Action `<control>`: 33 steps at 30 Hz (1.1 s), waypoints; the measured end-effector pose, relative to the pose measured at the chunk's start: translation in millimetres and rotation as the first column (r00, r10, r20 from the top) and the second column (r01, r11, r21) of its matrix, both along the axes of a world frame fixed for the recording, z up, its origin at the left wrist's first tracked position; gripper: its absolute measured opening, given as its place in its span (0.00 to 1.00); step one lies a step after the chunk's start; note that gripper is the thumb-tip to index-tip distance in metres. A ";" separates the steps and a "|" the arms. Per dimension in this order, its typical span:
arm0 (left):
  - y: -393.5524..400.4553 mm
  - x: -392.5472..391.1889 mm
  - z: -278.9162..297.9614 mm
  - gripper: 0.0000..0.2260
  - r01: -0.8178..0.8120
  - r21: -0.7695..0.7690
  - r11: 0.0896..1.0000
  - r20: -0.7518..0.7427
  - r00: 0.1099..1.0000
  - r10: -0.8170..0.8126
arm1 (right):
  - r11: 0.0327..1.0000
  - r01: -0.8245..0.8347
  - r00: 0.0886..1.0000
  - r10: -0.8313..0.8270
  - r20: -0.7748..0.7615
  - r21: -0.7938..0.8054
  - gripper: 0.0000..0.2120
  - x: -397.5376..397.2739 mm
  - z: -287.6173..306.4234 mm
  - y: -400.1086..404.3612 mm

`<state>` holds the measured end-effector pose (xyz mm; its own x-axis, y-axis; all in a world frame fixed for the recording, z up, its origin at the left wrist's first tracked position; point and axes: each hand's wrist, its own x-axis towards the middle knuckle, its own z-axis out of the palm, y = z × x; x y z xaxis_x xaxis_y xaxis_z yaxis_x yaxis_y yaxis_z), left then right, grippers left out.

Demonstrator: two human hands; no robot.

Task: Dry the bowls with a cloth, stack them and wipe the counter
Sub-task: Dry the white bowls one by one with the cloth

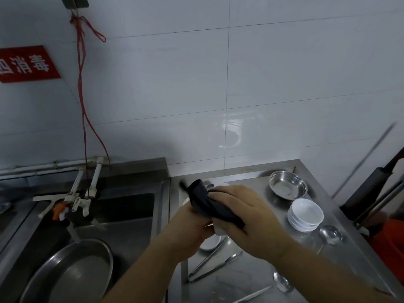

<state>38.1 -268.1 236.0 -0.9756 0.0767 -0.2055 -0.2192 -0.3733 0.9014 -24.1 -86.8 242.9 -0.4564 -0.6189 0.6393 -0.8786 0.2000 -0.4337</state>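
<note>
Above the steel counter (258, 278) my left hand (192, 224) holds a small white bowl (219, 230), mostly hidden between my hands. My right hand (247, 213) presses a dark cloth (207, 202) against that bowl. A stack of white bowls (305, 214) stands on the counter to the right of my hands. A shallow steel bowl (287, 188) sits behind the stack, near the wall. Under my hands a white dish (209, 241) lies on the counter, and more white crockery (218, 184) peeks out behind the cloth.
Left of the counter is a steel sink (122, 217) with taps (74, 204) and a large steel basin (70, 272). Tongs (214, 266), a ladle (330, 235), a spoon (283, 282) and a knife-like blade (253, 296) lie on the counter. An orange bucket (391, 235) stands at the right edge.
</note>
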 end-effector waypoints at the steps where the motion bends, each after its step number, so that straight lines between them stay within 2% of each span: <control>1: 0.2 1.9 0.8 0.17 0.020 -0.031 0.999 -0.015 1.000 -0.021 | 1.000 -0.015 1.000 0.015 -0.016 -0.005 0.19 -1.9 -1.1 -0.6; 4: 5.0 6.9 0.5 0.18 0.014 -0.032 0.999 0.030 0.999 -0.013 | 0.998 -0.002 0.989 0.011 0.150 -0.057 0.16 -6.7 1.1 -2.6; 6: 8.0 8.2 -1.0 0.19 0.013 0.000 1.000 0.059 0.998 -0.013 | 0.991 0.104 0.958 -0.077 0.277 -0.082 0.15 -10.3 6.8 -6.3; 9: 8.7 10.0 3.0 0.13 0.049 -0.013 0.999 0.048 0.998 -0.048 | 0.958 0.267 0.841 -0.177 0.511 -0.108 0.12 -20.0 17.4 -11.5; 12: 8.0 13.1 11.2 0.18 0.070 -0.034 0.997 -0.002 0.998 -0.071 | 0.913 0.377 0.641 -0.136 0.755 -0.155 0.07 -34.2 18.0 -11.0; 15: 6.9 13.2 16.5 0.27 0.068 -0.038 0.997 -0.061 0.996 -0.070 | 0.852 0.483 0.291 0.059 0.955 -0.200 0.11 -37.2 10.0 -7.4; 17: 5.5 12.9 17.9 0.26 0.054 -0.029 0.998 -0.085 0.995 -0.056 | 0.843 0.480 0.079 0.235 0.969 -0.244 0.19 -34.5 5.2 -3.1; 18: 4.3 13.1 17.6 0.25 0.044 -0.011 0.999 -0.091 0.995 -0.045 | 0.828 0.478 0.021 0.321 0.947 -0.292 0.21 -33.6 3.3 -0.6; 19: 2.8 13.5 16.9 0.23 0.029 0.017 0.999 -0.091 0.995 -0.028 | 0.802 0.480 0.012 0.399 0.917 -0.355 0.20 -33.5 2.1 2.1; 20: 1.2 13.8 16.1 0.21 0.009 0.048 0.999 -0.087 0.996 -0.005 | 0.770 0.478 0.051 0.455 0.889 -0.422 0.18 -33.6 2.0 4.6; 22: -1.7 13.4 15.0 0.19 -0.027 0.094 0.995 -0.077 0.996 0.034 | 0.744 0.433 0.217 0.463 0.860 -0.510 0.13 -34.1 4.4 8.6; 23: -3.0 13.1 15.3 0.19 -0.030 0.102 0.994 -0.076 0.996 0.038 | 0.763 0.387 0.316 0.417 0.852 -0.517 0.13 -33.9 7.6 10.2; 25: -5.0 13.2 17.4 0.20 -0.017 0.093 0.996 -0.078 0.997 0.024 | 0.853 0.267 0.518 0.266 0.813 -0.449 0.21 -31.6 15.3 13.8; 28: -4.9 14.3 20.6 0.19 0.030 0.064 0.997 -0.082 0.996 -0.024 | 0.931 0.127 0.759 0.132 0.638 -0.343 0.26 -30.2 24.4 21.1; 30: -2.5 14.5 21.8 0.17 0.083 0.049 0.995 -0.105 0.992 -0.077 | 0.955 0.046 0.858 0.113 0.501 -0.293 0.22 -28.6 31.7 20.9; 33: -2.1 14.9 21.9 0.19 0.117 0.058 0.991 -0.119 0.987 -0.110 | 0.981 -0.060 0.931 0.122 0.345 -0.184 0.18 -24.6 39.3 14.6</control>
<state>53.0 -270.1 257.8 -0.9767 0.1979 -0.0832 -0.1596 -0.4102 0.8979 -48.7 -72.2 282.2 -0.6182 -0.5665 0.5449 -0.6734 0.0241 -0.7389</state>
